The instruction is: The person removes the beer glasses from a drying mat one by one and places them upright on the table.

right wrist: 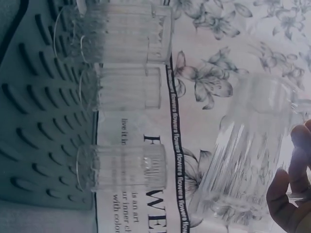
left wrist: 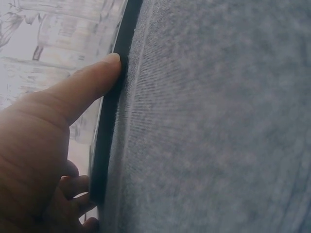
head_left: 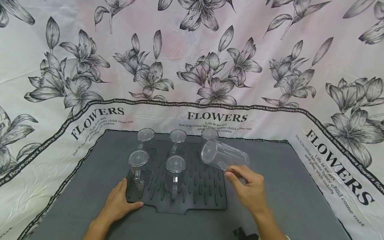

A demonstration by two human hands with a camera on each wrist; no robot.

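Dark object (head_left: 243,234) at bottom of head view, cut off, can't tell what. Left hand (head_left: 118,201) at mat's front left corner: grip spread, thumb on front edge, fingers along left edge. Right hand (head_left: 249,188): grip pinching handle of clear mug (head_left: 226,155), mug held up above desk (head_left: 288,200), across right edge of drying mat (head_left: 204,202) in head view. Mug see-through, colorless, straight-walled, round thick base. Long axis near level, tilted; base points left, mouth right; handle toward the person.

Right wrist view shows fluted walls, faint in head view; left wrist view shows thumb tip against mat edge and fuzzy gray desk surface. Mat dark, ridged, front tab.

On mat, base up: two front-row mugs (head_left: 175,171), handles to front; behind, three back-row mugs (head_left: 178,136) toward desk's back edge, rightmost partly hidden by held mug. Farthest: white flower-print cloth (head_left: 216,70), "FLOWERS" lettering.
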